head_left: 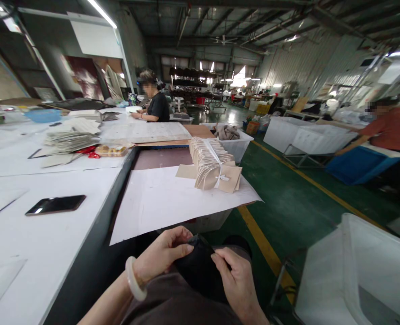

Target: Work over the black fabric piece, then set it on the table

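Low in front of my body, both hands pinch a piece of black fabric [200,266]. My left hand [167,253], with a pale bangle [135,279] at the wrist, grips its upper left edge between thumb and fingers. The right side of the cloth is between the thumb and fingers of my right hand [235,275]. Its lower part hangs over my lap, and what kind of article it is I cannot make out. Beyond my hands, a bundle of beige pieces [215,164] tied with a white strip sits on a white sheet [159,198].
A phone [56,205] lies on the white table [94,185] at left, with stacked pale pieces [69,137] behind it. One person [155,104] works at the far side. Another [389,126] bends over a blue bin [351,164]. A white bin [351,271] stands close on my right.
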